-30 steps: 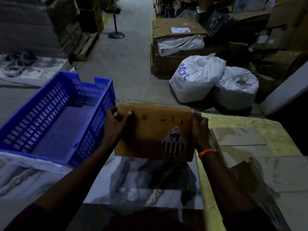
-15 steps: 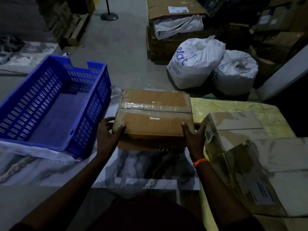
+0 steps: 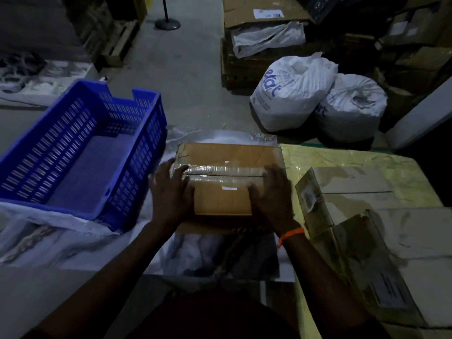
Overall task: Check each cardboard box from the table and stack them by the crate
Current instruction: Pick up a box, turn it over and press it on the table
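Note:
A brown taped cardboard box (image 3: 222,199) lies flat on the marbled table (image 3: 73,243), just right of the blue slatted plastic crate (image 3: 146,152). My left hand (image 3: 171,189) rests flat on the left part of the box's top. Over on the right part of the top lies my right hand (image 3: 271,192), with an orange band at its wrist. Both hands are blurred. Two more cardboard boxes (image 3: 354,189) (image 3: 403,241) sit to the right on a yellow sheet (image 3: 342,162).
Beyond the table, on the concrete floor, stand two white sacks (image 3: 293,94) and stacked cartons (image 3: 256,20). A post with a round base (image 3: 167,23) stands further back. Wooden pallets (image 3: 117,45) lie at the far left.
The box went from held upright, label facing me, to lying flat beside the crate. My hands shifted from gripping its sides to resting on its top.

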### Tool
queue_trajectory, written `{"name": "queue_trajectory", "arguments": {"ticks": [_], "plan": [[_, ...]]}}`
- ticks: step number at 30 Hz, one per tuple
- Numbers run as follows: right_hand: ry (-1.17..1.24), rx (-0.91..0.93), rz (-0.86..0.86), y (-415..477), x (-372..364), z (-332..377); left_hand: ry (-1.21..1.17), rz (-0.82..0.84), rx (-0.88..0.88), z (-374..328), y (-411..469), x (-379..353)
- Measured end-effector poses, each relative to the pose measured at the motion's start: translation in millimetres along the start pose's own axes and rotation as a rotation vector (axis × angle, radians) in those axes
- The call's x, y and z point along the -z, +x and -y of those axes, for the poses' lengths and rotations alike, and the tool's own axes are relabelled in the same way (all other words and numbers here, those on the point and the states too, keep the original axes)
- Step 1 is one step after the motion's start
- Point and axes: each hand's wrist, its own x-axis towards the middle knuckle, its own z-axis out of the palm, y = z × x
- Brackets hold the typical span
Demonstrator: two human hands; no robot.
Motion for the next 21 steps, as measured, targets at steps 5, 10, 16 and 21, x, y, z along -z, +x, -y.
{"name": "queue_trajectory", "arguments": {"ticks": [5,10,16,21], "plan": [[-0.188,0.168,0.277,30.0,-18.1,45.7,0.241,0.436,-0.175,-23.9,37.0,-25.2],[-0.212,0.193,0.264,29.3,-22.0,43.5,0.290,0.471,-0.223,-20.4,40.7,-25.6],[-0.189,0.197,0.303,30.2,-19.5,43.7,0.315,0.509,-0.210,-23.3,40.4,-26.7],[-0.236,0.257,0.344,17.1,-7.8,11.4,0.373,0.544,-0.212,-9.0,35.1,-18.3]]}}
